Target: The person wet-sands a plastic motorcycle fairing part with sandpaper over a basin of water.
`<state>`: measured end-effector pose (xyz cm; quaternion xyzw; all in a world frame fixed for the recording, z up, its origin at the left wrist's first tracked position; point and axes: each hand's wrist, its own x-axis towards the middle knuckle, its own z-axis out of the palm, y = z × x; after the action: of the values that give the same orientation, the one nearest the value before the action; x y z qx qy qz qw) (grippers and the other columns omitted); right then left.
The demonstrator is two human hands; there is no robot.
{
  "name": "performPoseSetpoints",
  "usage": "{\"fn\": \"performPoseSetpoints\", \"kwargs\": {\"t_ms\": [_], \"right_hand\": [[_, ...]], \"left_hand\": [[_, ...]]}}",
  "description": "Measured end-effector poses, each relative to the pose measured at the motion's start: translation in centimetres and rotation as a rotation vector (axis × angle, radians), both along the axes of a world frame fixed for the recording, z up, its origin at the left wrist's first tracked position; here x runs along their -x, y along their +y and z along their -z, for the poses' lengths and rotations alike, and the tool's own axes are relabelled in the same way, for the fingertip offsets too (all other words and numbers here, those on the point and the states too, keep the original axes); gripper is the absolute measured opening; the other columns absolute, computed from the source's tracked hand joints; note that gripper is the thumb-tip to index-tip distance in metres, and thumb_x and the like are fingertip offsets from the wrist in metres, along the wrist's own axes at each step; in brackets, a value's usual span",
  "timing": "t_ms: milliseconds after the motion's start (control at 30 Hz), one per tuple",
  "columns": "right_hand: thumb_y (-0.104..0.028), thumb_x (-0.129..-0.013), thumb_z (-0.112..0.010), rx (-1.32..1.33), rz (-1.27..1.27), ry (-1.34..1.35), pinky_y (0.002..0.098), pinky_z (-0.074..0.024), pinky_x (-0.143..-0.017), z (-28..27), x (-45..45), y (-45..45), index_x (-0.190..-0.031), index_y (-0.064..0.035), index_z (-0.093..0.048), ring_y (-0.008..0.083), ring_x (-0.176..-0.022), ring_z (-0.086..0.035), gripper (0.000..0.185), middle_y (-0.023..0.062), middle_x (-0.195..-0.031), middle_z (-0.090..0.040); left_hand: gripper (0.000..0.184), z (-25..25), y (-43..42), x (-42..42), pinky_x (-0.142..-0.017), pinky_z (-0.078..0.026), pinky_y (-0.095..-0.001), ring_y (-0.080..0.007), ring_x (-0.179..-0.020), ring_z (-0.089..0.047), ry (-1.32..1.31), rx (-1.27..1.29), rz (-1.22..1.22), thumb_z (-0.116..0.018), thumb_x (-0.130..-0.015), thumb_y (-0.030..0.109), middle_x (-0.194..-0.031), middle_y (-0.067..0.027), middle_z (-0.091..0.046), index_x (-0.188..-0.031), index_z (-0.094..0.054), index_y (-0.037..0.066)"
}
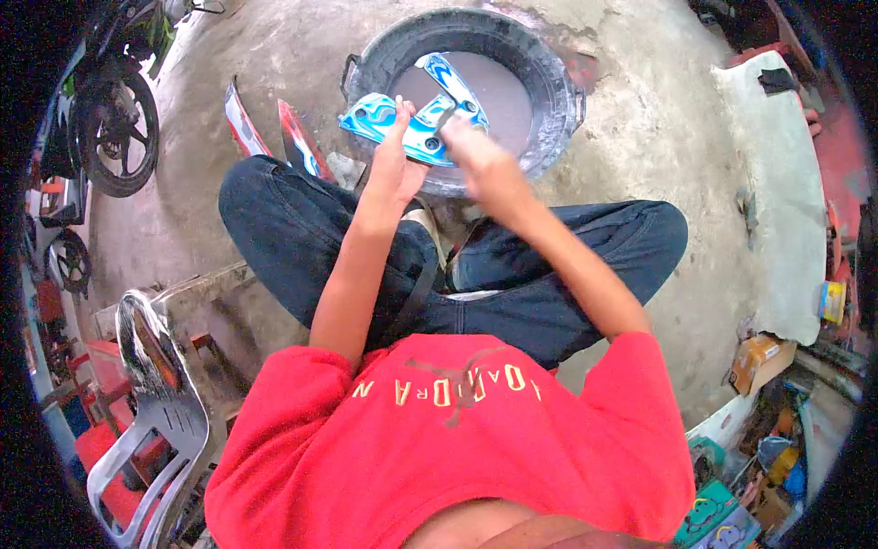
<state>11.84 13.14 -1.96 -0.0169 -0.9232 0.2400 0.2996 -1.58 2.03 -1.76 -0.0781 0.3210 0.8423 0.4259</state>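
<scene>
A blue and white patterned panel point(380, 116) with round holes is held over the near side of a black round tub point(553, 78). Greyish water point(501, 87) shows inside the tub. My left hand point(400, 169) is closed around the panel's near edge, its thumb on top. On the panel's right part is my right hand point(480, 165), smeared by motion. Its fingers are bent near a small dark piece, and what they hold, if anything, is too blurred to tell.
Two red and white panels point(245, 123) point(304, 142) stand left of the tub. A wheel point(117, 128) is at the upper left, a grey plastic chair point(174, 403) at the lower left. To the right lie a pale slab point(777, 183) and a cardboard box point(761, 361).
</scene>
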Motion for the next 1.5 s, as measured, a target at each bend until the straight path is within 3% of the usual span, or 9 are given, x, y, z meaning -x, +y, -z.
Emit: {"fn": "performPoseSetpoints", "kwargs": {"t_ms": [267,367,467,700,800,967,1067,1200,1500], "right_hand": [[-0.002,-0.089,-0.053,0.071,0.056,-0.099,0.0445,-0.0465,-0.107,-0.2,0.3,1.8,-0.132,0.0015,-0.058,0.0339,-0.124,-0.061,0.043,0.0225,-0.133,-0.061],[-0.006,-0.089,-0.055,-0.11,-0.04,0.016,0.0458,-0.0494,-0.102,-0.3,-0.7,-2.0,-0.126,0.0019,-0.06,0.0359,-0.119,-0.063,0.038,0.0244,-0.127,-0.064],[-0.007,-0.088,-0.057,0.003,0.147,-0.122,0.0444,-0.0526,-0.097,0.5,0.8,2.8,-0.127,0.0011,-0.059,0.0354,-0.116,-0.064,0.04,0.0233,-0.125,-0.065],[0.002,-0.086,-0.056,-0.079,-0.04,0.003,0.0447,-0.0489,-0.104,-0.3,-0.8,-1.7,-0.128,0.001,-0.061,0.0364,-0.121,-0.062,0.042,0.0232,-0.13,-0.063],[-0.004,-0.09,-0.053,0.07,0.208,-0.08,0.0449,-0.0465,-0.106,0.1,0.9,2.7,-0.127,0.0024,-0.061,0.0367,-0.122,-0.061,0.039,0.0243,-0.129,-0.063],[-0.005,-0.088,-0.056,-0.118,-0.068,0.038,0.0453,-0.0502,-0.1,-1.0,-1.1,-2.3,-0.128,0.0011,-0.059,0.0348,-0.118,-0.064,0.041,0.0232,-0.127,-0.064],[-0.007,-0.087,-0.058,-0.073,0.126,0.003,0.0459,-0.0515,-0.095,0.0,0.6,2.6,-0.125,0.0002,-0.06,0.0356,-0.11,-0.065,0.038,0.0209,-0.122,-0.066],[0.003,-0.084,-0.057,0.019,0.032,-0.068,0.0448,-0.0461,-0.107,-0.7,-0.8,0.4,-0.13,0.0015,-0.06,0.0361,-0.122,-0.061,0.045,0.0227,-0.129,-0.064],[0.0,-0.09,-0.055,0.014,0.063,-0.056,0.0457,-0.0497,-0.101,-0.7,-0.9,0.0,-0.126,0.0002,-0.063,0.0377,-0.118,-0.063,0.036,0.0235,-0.126,-0.065]], "left_hand": [[0.016,0.8,-0.1,0.5,-0.098,-0.05,-0.0495,-0.0304,-0.111,-0.063,0.037,-0.073,0.019,-0.06,-0.102,0.031,-0.115,-0.0093,-0.067,-0.106,-0.061,0.016],[0.021,1.0,-0.5,1.1,-0.098,-0.048,-0.0481,-0.0207,-0.114,-0.062,0.034,-0.039,0.068,-0.059,-0.102,0.037,-0.115,0.0026,-0.063,-0.113,-0.059,0.019],[0.021,0.3,-0.4,0.5,-0.098,-0.049,-0.0473,-0.0212,-0.113,-0.062,0.099,-0.059,0.064,-0.057,-0.103,0.038,-0.112,0.0019,-0.064,-0.112,-0.059,0.02],[0.019,0.8,-0.4,1.1,-0.097,-0.051,-0.0474,-0.0232,-0.113,-0.064,0.096,-0.057,0.049,-0.056,-0.104,0.037,-0.11,-0.0007,-0.065,-0.108,-0.06,0.019],[0.022,-0.7,-0.5,0.0,-0.095,-0.051,-0.047,-0.0248,-0.113,-0.064,0.082,-0.089,0.065,-0.055,-0.103,0.04,-0.112,-0.0028,-0.066,-0.107,-0.06,0.018],[0.02,0.4,-0.3,1.0,-0.096,-0.051,-0.0457,-0.0242,-0.111,-0.065,0.106,-0.105,0.072,-0.055,-0.104,0.038,-0.112,-0.0034,-0.067,-0.106,-0.06,0.018],[0.017,0.4,-0.6,0.8,-0.095,-0.052,-0.0462,-0.024,-0.11,-0.065,0.124,-0.12,0.041,-0.057,-0.104,0.036,-0.113,-0.0036,-0.067,-0.107,-0.06,0.019],[0.018,-0.6,-0.9,0.4,-0.096,-0.051,-0.0466,-0.0229,-0.11,-0.064,0.129,-0.055,0.074,-0.059,-0.102,0.037,-0.114,-0.0017,-0.066,-0.107,-0.061,0.02],[0.02,-0.5,-0.9,0.8,-0.096,-0.051,-0.0449,-0.0238,-0.112,-0.064,0.14,-0.115,0.057,-0.058,-0.103,0.039,-0.112,-0.0019,-0.066,-0.105,-0.06,0.019]]}}
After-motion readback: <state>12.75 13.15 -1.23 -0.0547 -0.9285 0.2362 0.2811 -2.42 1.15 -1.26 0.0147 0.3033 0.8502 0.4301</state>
